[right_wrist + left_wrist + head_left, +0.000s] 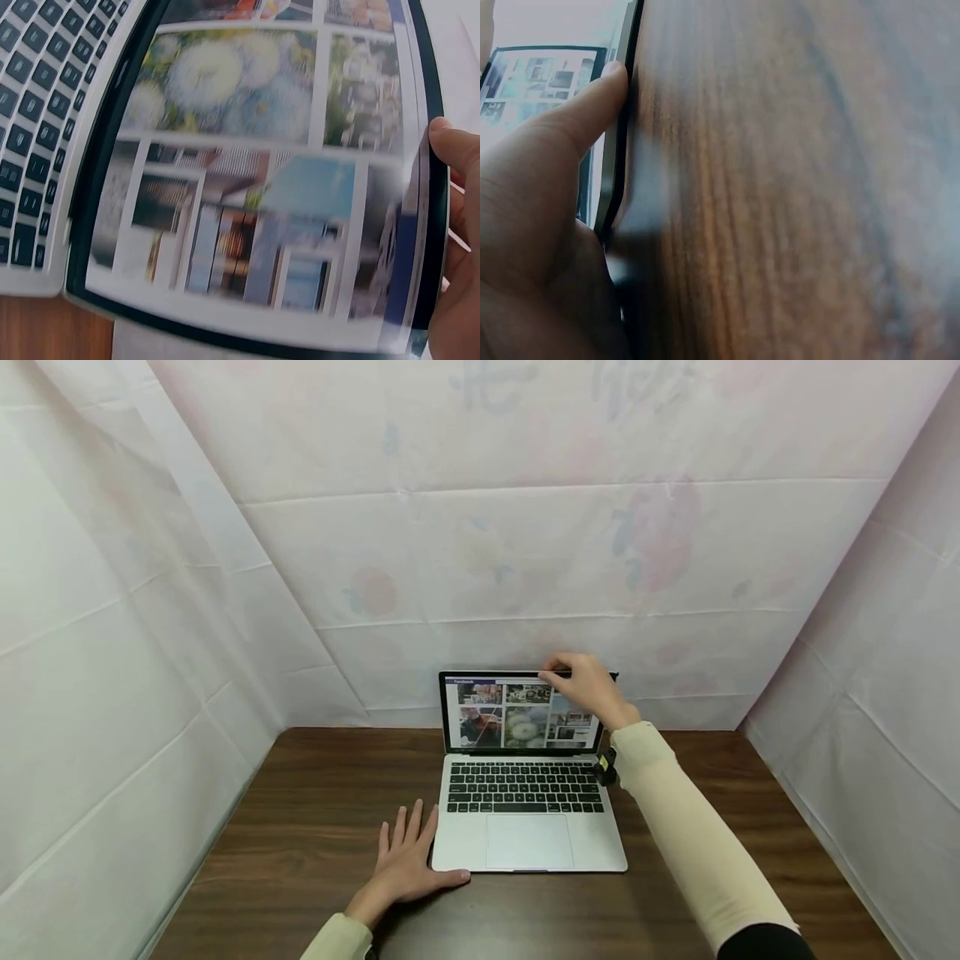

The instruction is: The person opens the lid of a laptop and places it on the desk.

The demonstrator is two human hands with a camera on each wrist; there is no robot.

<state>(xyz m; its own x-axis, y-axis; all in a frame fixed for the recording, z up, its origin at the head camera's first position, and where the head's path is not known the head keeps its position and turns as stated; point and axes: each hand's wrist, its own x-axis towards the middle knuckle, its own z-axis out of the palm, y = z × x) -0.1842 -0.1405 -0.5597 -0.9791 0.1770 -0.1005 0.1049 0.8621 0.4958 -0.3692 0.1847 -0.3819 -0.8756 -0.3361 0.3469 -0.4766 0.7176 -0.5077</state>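
A silver laptop (465, 843) stands raised on the table, its lit screen (525, 727) showing a page of photos. My right hand (588, 687) pinches the top edge of the lid, thumb on the screen side and fingers behind. In the right wrist view the thumb (450, 142) lies on the black bezel (431, 187). My left hand (408, 864) rests with spread, straight fingers at the laptop's front left corner. Its thumb (592, 112) lies along the front edge in the left wrist view, the other fingers beside the left side.
The brown wooden table (300, 827) carries the laptop near its back edge. A pale patterned cloth (525, 560) hangs behind, and white cloth walls (112, 677) close in both sides. A small black device (606, 767) sits at my right wrist.
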